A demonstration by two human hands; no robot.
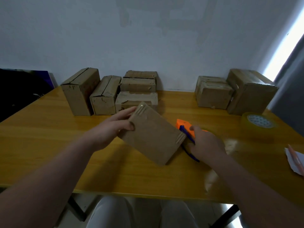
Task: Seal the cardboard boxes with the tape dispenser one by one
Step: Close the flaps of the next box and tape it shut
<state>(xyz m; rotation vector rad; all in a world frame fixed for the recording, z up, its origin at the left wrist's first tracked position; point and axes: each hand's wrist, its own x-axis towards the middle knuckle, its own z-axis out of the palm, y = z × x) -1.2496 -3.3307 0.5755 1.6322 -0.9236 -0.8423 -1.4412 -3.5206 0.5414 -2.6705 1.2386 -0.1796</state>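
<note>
A dark object [21, 86] is seen at the far left edge, beside the yellow wooden table [49, 145]. At the table's far left, a tall cardboard box [80, 91] is stood with its long axis running away from the viewer, and a lower box [105, 96] is set just beside it, parallel. Next to these, three flat boxes [138, 84] are grouped, their long axes running left to right; the far two look stacked and the nearest one [136, 100] is in front. All flaps are down, so contents are hidden. In front of this group, the held box [151, 135] is raised off the table and tilted, its broad face turned up toward the viewer and its long axis running diagonally from far left to near right. Its far-left end is gripped by the left hand [115, 127], thumb on the broad face and fingers behind. Ridged strips are seen at both short ends. At its near-right end, the orange tape dispenser [185, 127] is held with its blue handle enclosed by the curled fingers of the right hand [207, 145]; the orange head points away toward the wall, and contact with the box cannot be told through blur. Farther right, two closed boxes [213, 94] are placed by the wall, with a larger box [250, 91] touching them. A tape roll [259, 122] is laid flat near that box. Paper [296, 160] is seen at the right edge.
</note>
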